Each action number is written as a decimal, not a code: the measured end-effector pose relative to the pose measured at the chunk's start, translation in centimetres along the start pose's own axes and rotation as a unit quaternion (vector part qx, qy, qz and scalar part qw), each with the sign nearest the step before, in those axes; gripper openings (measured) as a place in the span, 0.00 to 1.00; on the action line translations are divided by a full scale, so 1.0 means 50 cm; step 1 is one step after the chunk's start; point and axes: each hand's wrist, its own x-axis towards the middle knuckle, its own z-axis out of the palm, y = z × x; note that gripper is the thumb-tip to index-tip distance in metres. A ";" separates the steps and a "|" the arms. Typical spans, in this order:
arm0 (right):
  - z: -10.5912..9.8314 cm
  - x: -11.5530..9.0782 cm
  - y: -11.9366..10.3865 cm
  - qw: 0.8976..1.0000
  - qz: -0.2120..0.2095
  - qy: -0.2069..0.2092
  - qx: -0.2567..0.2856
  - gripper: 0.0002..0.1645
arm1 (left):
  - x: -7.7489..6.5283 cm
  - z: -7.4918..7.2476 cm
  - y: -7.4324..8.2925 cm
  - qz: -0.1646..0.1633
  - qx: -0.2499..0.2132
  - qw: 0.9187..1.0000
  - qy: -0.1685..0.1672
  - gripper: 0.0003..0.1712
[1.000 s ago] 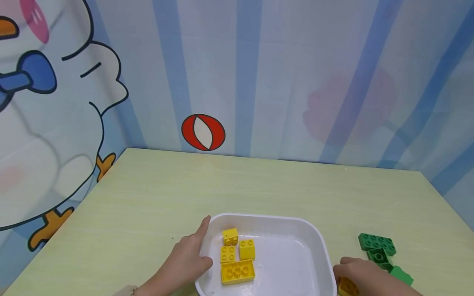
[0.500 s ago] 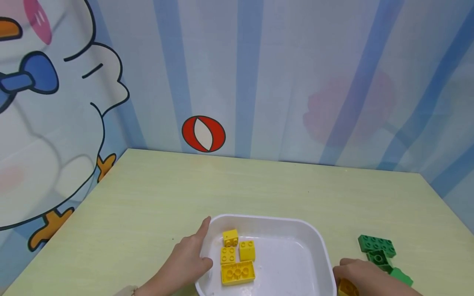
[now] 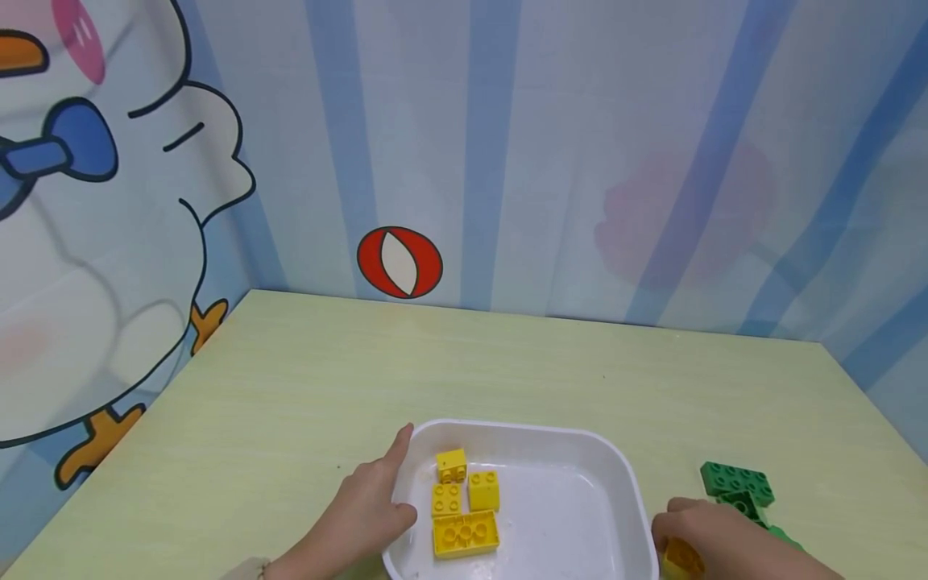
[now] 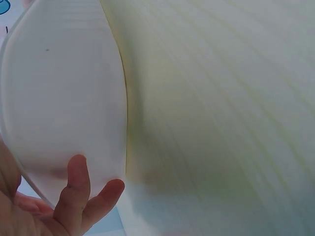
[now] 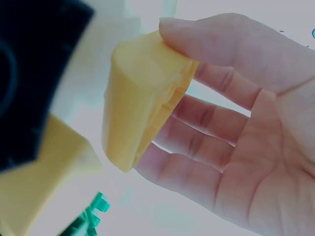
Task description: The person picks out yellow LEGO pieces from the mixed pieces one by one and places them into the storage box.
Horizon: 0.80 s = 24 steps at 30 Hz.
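My left hand (image 3: 360,506) holds the left side of a white plastic tray (image 3: 605,463), thumb over the rim; the left wrist view shows fingertips (image 4: 78,169) on the tray's outer wall. Several yellow toy building blocks (image 3: 466,534) lie inside the tray, toward its left. Beside the tray's right wall, my right hand (image 3: 718,536) grips a yellow building block (image 5: 140,93) between thumb and fingers. In the right wrist view, this block is tilted, its hollow side toward the palm. The head view shows only part of it.
Green building blocks (image 3: 737,482) lie on the pale table (image 3: 507,362) beyond and beside my right hand, one mostly covered. Another yellow block (image 5: 44,182) and a dark object (image 5: 39,73) show in the right wrist view. A printed curtain (image 3: 551,161) stands behind the table.
My right hand has shifted slightly, now covering more of the nearest green block and showing a little more of its yellow block. The left hand and tray stay in place.
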 end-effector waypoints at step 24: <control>-0.095 0.001 -0.035 0.991 -0.043 0.015 -0.123 0.20 | 0.000 0.000 -0.001 0.000 0.006 1.000 0.001 0.51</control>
